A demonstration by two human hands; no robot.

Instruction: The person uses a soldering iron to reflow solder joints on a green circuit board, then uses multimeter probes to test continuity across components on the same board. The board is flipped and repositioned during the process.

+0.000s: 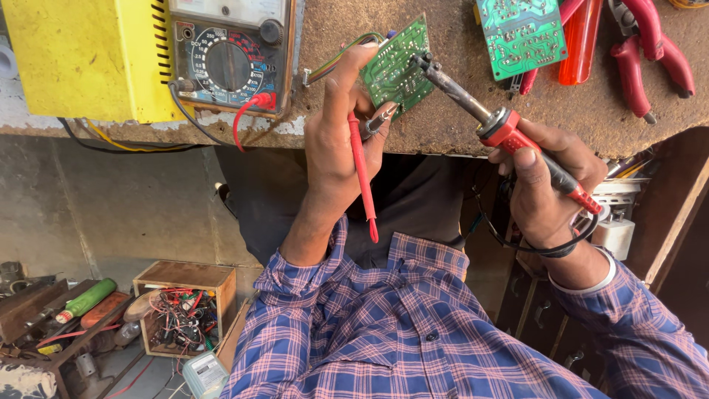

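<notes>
**At the worktop's front edge: iron tip on the board**

At the front edge of the worktop [443, 125], the left hand [336, 140] pinches a small green circuit board [395, 66], with a red probe [362, 174] tucked along the palm. The right hand [543, 181] is wrapped tight around a red-handled soldering iron [509, 133], its tip touching the board's top edge. So I'd say the soldering is mid-way: board held, iron on, joint not finished. Can't make out any solder wire or the joint itself. A second green board [521, 33] and red pliers [653, 48] are cut off at the far edge.
</notes>
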